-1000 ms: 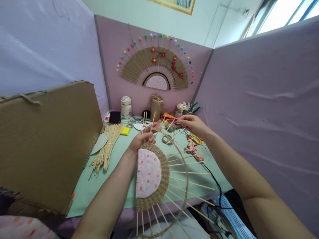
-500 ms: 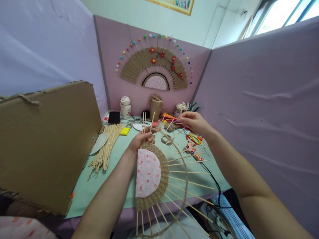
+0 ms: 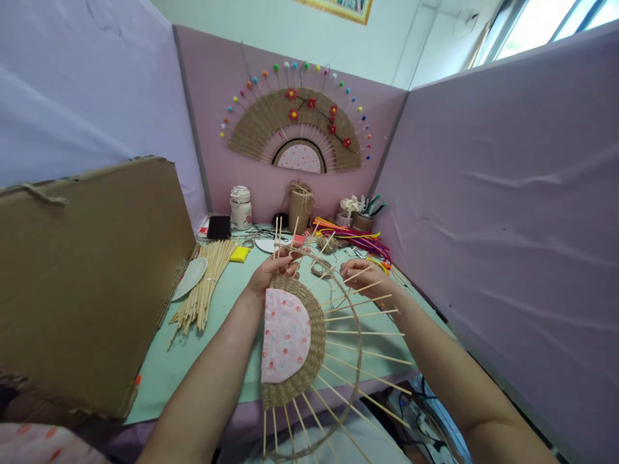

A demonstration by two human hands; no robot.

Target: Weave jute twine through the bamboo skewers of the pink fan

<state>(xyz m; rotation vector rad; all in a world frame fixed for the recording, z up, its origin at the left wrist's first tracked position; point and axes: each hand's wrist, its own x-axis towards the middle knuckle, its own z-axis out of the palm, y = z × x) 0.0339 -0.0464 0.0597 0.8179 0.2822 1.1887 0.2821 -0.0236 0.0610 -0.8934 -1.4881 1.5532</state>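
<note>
My left hand (image 3: 275, 269) is closed around the upper end of a half-round woven fan (image 3: 316, 322), gripping it by the sticks and rim. Pink floral fabric (image 3: 286, 335) covers the fan's centre, bordered by a woven straw band. Thin wooden sticks (image 3: 365, 334) radiate from that band, and a ring of twine (image 3: 358, 348) runs across them. To the right of the fan's upper sticks, my right hand (image 3: 362, 274) is pinched shut on a thin strand of twine, partly hidden behind sticks. A small twine coil (image 3: 321, 269) lies on the table between my hands.
A bundle of sticks (image 3: 206, 290) and a white oval piece (image 3: 190, 278) lie left, beside a cardboard panel (image 3: 87, 283). Behind are a white jar (image 3: 240, 207), a twine-wrapped pot (image 3: 300, 209) and colourful pipe cleaners (image 3: 358, 240). A finished fan (image 3: 271, 122) hangs on the back panel.
My right hand has come down and toward me, from near the pipe cleaners to beside the fan's upper sticks. My left hand keeps its hold on the fan. The view has shifted slightly.
</note>
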